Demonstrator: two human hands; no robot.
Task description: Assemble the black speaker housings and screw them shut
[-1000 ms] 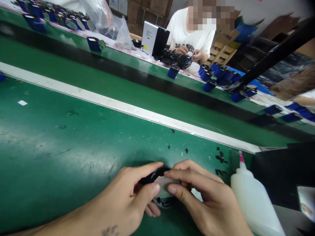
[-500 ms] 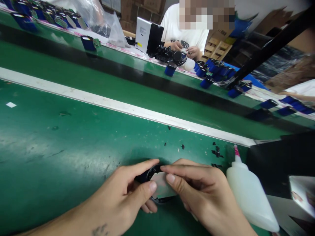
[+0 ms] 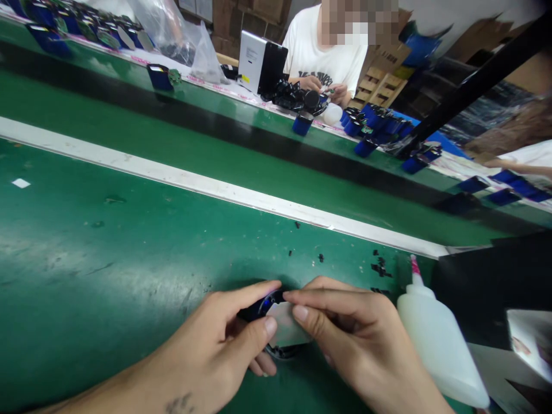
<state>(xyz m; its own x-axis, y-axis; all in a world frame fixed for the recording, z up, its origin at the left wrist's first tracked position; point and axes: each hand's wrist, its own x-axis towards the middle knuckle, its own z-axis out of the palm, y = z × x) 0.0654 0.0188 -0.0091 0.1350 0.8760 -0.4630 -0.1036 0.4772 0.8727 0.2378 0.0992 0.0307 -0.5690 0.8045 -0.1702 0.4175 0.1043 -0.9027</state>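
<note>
Low in the head view, my left hand (image 3: 219, 345) and my right hand (image 3: 349, 339) meet over a small round black part (image 3: 276, 348) on the green table (image 3: 107, 259). Both hands pinch a pale grey flat piece (image 3: 284, 328) that lies on top of the black part. Thumb and forefinger of each hand are closed on it. Most of the black part is hidden under the fingers.
A white squeeze bottle (image 3: 435, 339) with a pink tip lies just right of my right hand. Small black bits (image 3: 379, 267) are scattered beyond it. A white strip (image 3: 215, 190) borders the conveyor. Across it a person in a white shirt (image 3: 323, 54) handles black parts beside blue parts (image 3: 375, 123).
My hands and the piece stay almost in the same place; the fingers shift slightly on the grey piece. The view has dropped a little since a second ago.
</note>
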